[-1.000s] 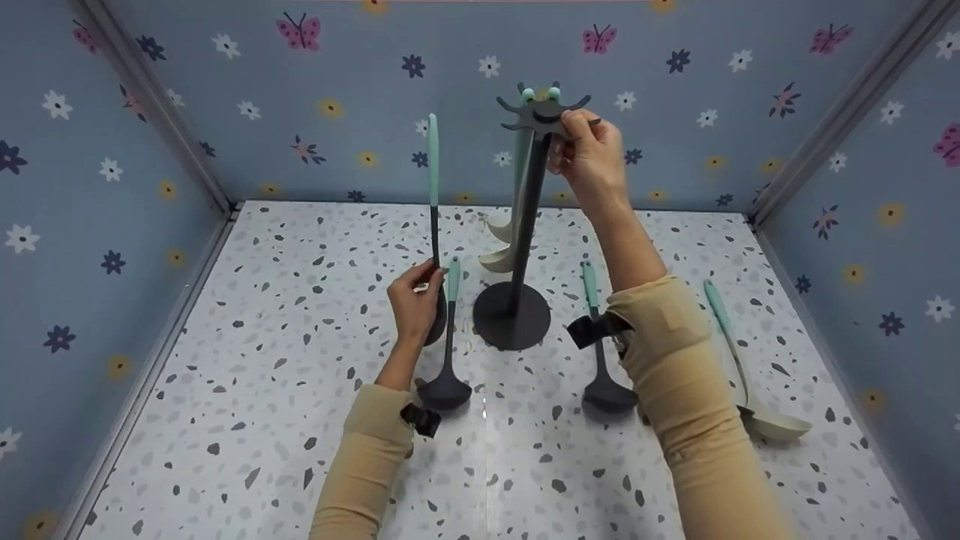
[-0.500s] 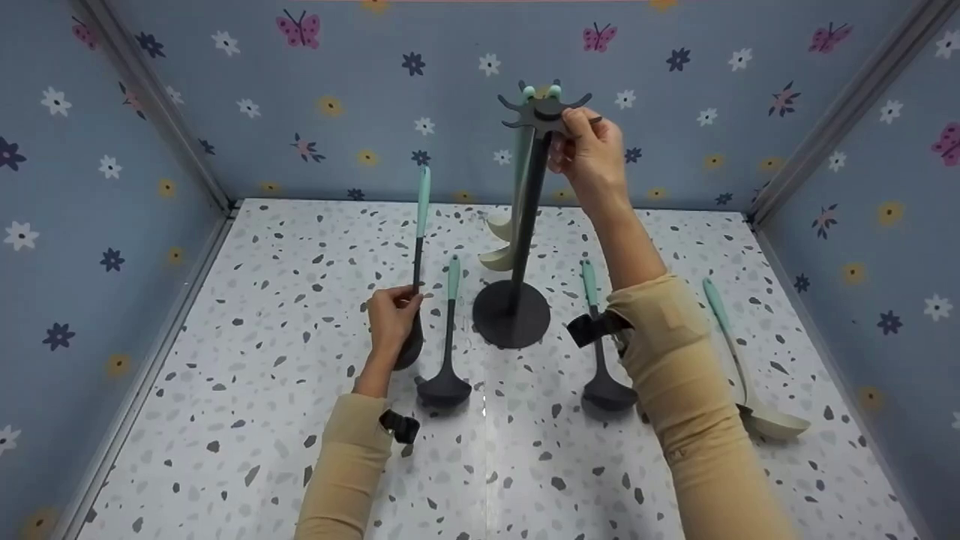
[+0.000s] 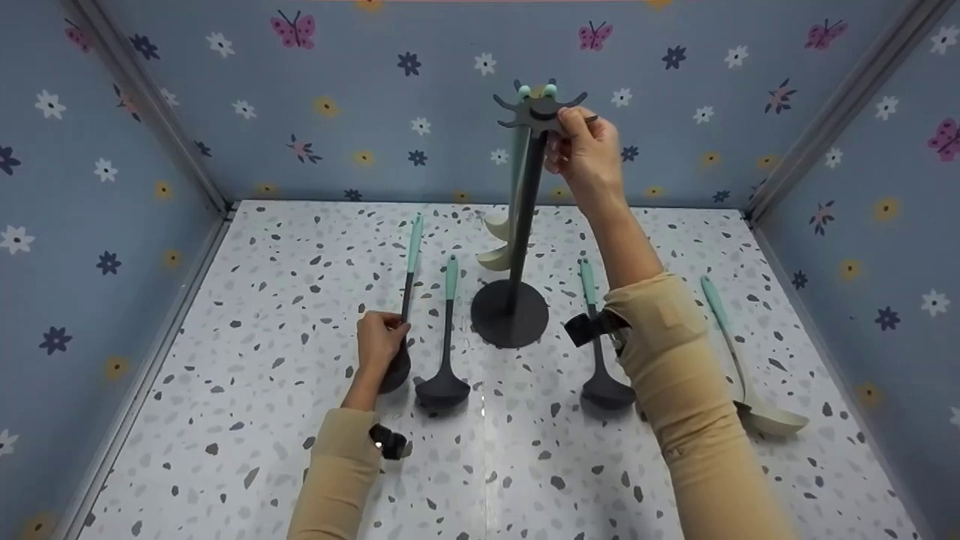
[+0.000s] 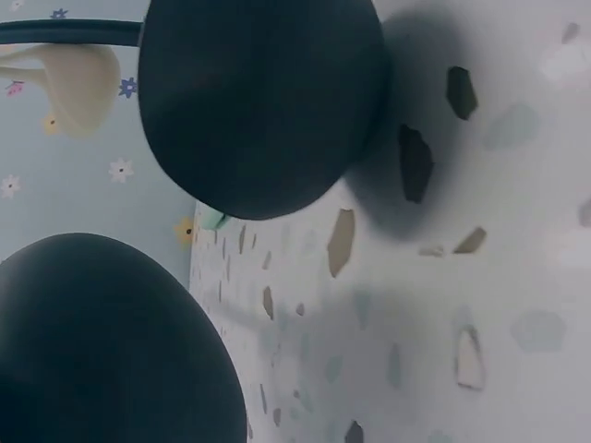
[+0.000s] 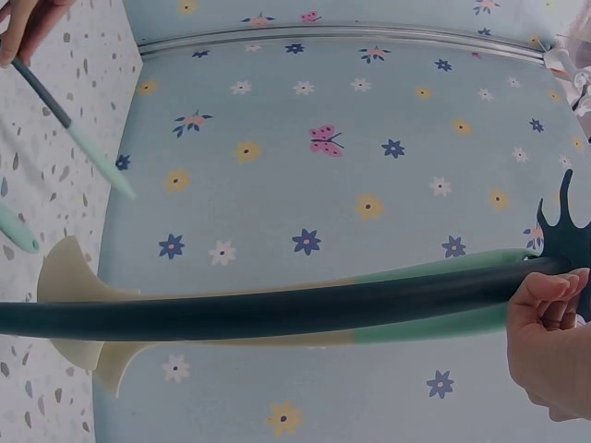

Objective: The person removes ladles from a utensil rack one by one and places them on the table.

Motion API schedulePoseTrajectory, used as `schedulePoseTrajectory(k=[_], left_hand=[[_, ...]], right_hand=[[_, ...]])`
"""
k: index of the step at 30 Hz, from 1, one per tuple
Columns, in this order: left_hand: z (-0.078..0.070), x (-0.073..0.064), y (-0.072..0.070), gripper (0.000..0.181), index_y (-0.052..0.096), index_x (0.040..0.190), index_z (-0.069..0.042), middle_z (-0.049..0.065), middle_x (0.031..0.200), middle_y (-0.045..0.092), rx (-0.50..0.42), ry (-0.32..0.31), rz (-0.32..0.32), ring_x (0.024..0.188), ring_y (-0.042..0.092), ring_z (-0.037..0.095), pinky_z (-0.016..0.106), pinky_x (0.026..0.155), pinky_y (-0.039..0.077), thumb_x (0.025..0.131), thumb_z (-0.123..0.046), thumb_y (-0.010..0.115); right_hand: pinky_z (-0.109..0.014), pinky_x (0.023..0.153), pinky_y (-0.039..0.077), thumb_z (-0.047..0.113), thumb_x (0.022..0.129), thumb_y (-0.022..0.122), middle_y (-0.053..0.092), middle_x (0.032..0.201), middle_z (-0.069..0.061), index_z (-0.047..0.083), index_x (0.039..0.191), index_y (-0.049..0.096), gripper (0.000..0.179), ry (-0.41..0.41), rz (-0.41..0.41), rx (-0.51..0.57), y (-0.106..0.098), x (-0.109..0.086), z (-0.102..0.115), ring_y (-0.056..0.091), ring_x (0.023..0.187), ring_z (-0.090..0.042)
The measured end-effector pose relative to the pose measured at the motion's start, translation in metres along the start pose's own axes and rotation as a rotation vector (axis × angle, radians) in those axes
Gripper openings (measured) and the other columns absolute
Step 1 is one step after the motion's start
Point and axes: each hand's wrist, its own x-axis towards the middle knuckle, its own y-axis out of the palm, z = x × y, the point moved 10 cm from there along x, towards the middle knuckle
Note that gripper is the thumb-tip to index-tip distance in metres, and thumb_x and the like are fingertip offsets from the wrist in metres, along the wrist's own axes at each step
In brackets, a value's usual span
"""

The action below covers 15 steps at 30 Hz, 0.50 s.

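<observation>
My left hand (image 3: 379, 341) pinches the dark shaft of a ladle (image 3: 414, 247) with a mint handle, left of the stand; its black bowl is low over the table, partly behind the hand. Whether it touches the table I cannot tell. With my right hand (image 3: 592, 154) I grip one hook of the black utensil stand (image 3: 529, 217) at its top. Two cream ladles (image 3: 495, 259) with mint handles hang from its far side. The right wrist view shows the stand's pole (image 5: 277, 314) and my right hand (image 5: 554, 346) at the hooks. Two dark ladle bowls (image 4: 259, 101) fill much of the left wrist view.
On the speckled table (image 3: 247, 450) lie a black ladle (image 3: 444, 391) beside the left hand, another black ladle (image 3: 607, 391) near the right forearm, and a cream ladle (image 3: 776, 421) at the right. Patterned walls (image 3: 360, 97) enclose the back and sides.
My left hand has moved the ladle left and toward me, and its handle has dropped lower in view. My right hand has stayed on the stand's hook.
</observation>
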Motion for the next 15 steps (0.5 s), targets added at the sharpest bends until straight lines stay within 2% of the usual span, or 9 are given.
schedulePoseTrajectory(k=[8,15], left_hand=[[0.016,-0.005,0.005,0.014,0.067,0.085,0.009,0.018,0.073,0.063,0.072,-0.072,0.049,0.067,0.058,0.027,0.038,0.063,0.047,0.073,0.0,0.066],[0.022,-0.009,0.008,0.011,0.067,0.081,0.01,0.019,0.073,0.063,0.151,-0.113,0.062,0.066,0.059,0.028,0.041,0.062,0.048,0.074,0.002,0.064]], right_hand=[[-0.023,0.04,0.03,0.003,0.093,0.043,0.041,0.06,-0.01,0.0,0.069,0.045,0.024,0.002,0.003,-0.005,0.0,0.001,0.0,0.036,0.051,-0.016],[-0.023,0.04,0.029,0.003,0.093,0.043,0.041,0.059,-0.01,0.0,0.068,0.045,0.025,0.001,-0.005,-0.018,-0.001,0.001,-0.001,0.036,0.05,-0.016]])
